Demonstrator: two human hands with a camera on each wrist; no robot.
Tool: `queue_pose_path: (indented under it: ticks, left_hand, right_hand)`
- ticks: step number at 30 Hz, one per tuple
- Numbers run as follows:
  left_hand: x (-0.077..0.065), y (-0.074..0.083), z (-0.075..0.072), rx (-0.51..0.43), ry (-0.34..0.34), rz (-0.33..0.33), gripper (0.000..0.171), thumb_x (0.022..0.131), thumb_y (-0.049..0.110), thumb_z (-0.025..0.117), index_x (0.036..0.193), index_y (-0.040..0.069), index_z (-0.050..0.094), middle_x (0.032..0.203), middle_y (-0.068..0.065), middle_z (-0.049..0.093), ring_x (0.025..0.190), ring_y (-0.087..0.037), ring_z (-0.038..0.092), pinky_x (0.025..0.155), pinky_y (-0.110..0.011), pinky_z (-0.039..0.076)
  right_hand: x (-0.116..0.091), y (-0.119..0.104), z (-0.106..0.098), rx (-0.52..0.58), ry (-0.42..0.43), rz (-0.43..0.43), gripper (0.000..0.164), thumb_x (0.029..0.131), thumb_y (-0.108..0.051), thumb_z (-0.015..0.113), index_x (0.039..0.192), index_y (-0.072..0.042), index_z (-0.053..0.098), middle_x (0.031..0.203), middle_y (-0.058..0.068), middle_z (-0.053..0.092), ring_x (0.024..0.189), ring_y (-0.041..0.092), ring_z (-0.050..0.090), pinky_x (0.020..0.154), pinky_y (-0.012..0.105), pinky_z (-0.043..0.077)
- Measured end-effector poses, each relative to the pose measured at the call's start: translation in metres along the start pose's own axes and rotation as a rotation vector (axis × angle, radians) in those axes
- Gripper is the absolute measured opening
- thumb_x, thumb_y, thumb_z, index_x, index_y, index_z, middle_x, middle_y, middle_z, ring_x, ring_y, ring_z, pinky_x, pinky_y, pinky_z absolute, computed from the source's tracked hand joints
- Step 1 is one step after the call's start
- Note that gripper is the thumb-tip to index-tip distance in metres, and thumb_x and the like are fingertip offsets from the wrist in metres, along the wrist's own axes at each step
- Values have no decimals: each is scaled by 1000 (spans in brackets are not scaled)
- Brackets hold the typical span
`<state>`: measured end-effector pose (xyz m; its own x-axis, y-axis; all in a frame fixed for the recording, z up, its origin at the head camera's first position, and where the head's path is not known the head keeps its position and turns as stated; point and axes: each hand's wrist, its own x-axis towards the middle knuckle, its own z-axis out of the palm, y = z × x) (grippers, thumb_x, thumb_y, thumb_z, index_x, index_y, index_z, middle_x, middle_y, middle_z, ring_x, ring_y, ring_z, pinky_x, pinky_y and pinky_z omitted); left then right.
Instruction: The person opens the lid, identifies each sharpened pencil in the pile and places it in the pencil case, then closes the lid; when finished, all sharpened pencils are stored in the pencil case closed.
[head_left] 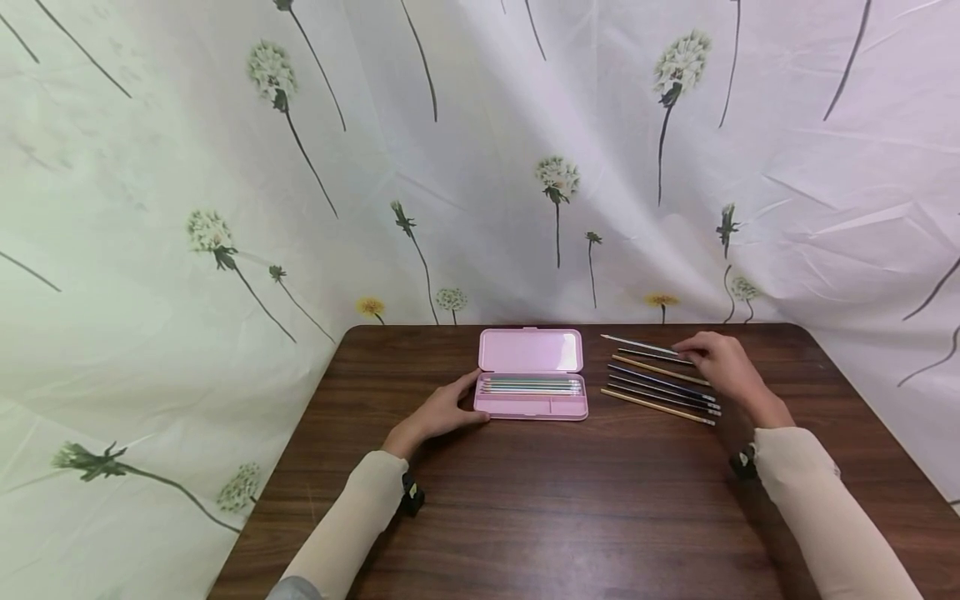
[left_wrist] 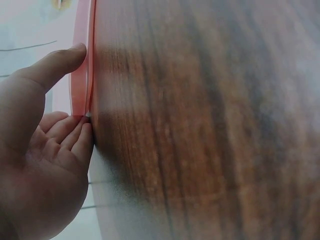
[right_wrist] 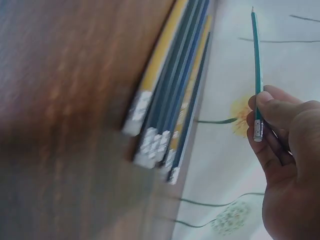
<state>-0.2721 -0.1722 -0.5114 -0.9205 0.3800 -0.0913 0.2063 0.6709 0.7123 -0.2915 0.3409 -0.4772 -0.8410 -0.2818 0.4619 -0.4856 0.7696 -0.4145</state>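
Observation:
A pink pencil case lies with its lid swung back, several pencils side by side in its long rear compartment. My left hand holds the case by its left end, thumb at the front corner and fingers toward the back; the left wrist view shows them against the pink side wall. Between thumb and fingertips my right hand pinches a green pencil near its eraser end. It is raised above a loose row of dark and yellow pencils on the table.
The dark wood table runs back to a white cloth printed with dandelions. In the case's front part, a small divider separates two shallow compartments.

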Motion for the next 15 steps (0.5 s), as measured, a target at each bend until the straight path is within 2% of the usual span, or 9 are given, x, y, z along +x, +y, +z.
queue_pose_path:
  ticks: [11,15]
  left_hand:
    - [-1,-1,0,-10,1,-1,92,95,33,83,169,16,31,171,-15,38,156,-35,43,126,-53,37]
    - [-2,0,0,-10,3,-1,92,95,33,83,169,16,32,171,-15,39,155,-36,44,126,-53,38]
  right_hand:
    - [14,-24,3,28,20,-86,22,92,10,74,106,-3,84,93,9,79,78,22,71,65,28,51]
    - [20,-37,4,56,-11,-68,22,94,9,74,108,-5,84,96,9,79,78,20,71,65,27,51]
